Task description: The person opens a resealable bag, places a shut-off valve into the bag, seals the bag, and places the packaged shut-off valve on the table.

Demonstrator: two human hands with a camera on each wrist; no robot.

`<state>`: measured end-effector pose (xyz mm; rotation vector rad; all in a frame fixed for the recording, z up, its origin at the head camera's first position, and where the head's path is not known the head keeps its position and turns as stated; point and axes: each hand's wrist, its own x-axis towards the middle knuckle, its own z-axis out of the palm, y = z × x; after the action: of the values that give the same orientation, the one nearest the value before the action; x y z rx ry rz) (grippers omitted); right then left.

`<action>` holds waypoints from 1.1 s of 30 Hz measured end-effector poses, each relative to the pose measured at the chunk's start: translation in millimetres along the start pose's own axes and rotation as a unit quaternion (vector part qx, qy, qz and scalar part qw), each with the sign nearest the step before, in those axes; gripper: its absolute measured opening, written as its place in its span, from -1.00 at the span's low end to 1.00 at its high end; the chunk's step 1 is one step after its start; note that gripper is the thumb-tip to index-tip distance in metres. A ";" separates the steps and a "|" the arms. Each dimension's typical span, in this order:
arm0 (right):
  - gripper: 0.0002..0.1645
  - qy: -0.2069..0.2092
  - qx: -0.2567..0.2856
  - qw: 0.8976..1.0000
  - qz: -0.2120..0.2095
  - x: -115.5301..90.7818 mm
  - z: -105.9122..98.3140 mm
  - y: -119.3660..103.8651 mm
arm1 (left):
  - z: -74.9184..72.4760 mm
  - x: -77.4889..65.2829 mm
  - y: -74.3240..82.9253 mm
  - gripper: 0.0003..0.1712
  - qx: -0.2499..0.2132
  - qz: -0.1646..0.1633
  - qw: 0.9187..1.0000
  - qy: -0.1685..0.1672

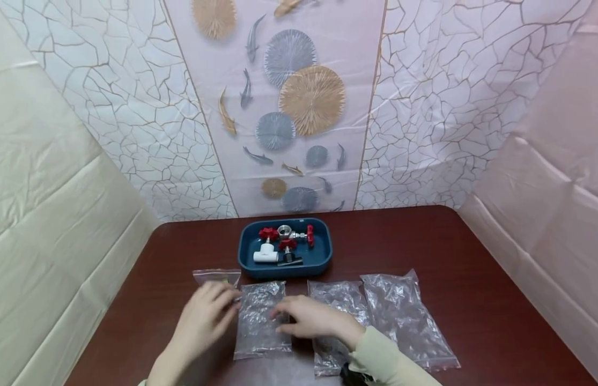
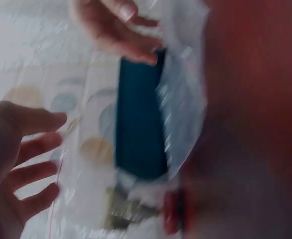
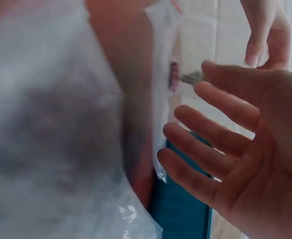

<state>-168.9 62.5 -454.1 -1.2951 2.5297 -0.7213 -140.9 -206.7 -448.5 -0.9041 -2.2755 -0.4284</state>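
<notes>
My left hand (image 1: 204,316) hovers with loosely bent fingers over a clear zip bag (image 1: 216,274) at the left and partly hides it. Beside that bag, a second clear bag (image 1: 261,321) lies flat between my hands. My right hand (image 1: 313,316) reaches in from the right, its fingertips over this bag's right edge. In the right wrist view the fingers (image 3: 201,154) are spread and hold nothing. The left wrist view shows a blurred brass-coloured valve (image 2: 128,209) with a red handle (image 2: 172,213), near clear plastic.
A blue tray (image 1: 285,272) behind the bags holds red-handled valves (image 1: 268,234), a white tee fitting (image 1: 266,253) and a black part (image 1: 290,260). Two more clear bags, one near (image 1: 327,351) and one farther right (image 1: 400,311), lie on the dark red table (image 1: 477,300). Fabric walls surround it.
</notes>
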 end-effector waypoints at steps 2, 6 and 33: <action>-0.61 -0.005 -0.027 0.999 -0.017 -4.1 6.5 -3.5 | 6.7 -5.9 8.4 -0.74 -0.009 0.018 0.999 -0.050; -0.52 0.001 -0.119 0.993 -0.026 -8.5 16.0 -8.5 | 16.5 -11.8 18.7 -0.73 -0.051 0.015 0.977 -0.206; -0.93 0.158 -0.084 0.983 -0.029 -12.5 6.0 -9.8 | 17.4 13.5 31.2 -0.91 -0.155 -0.070 0.950 -0.262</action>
<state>-152.3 65.7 -454.6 -1.4106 2.8700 -0.7955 -134.3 -169.1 -450.4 -1.1179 -2.8216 -0.6906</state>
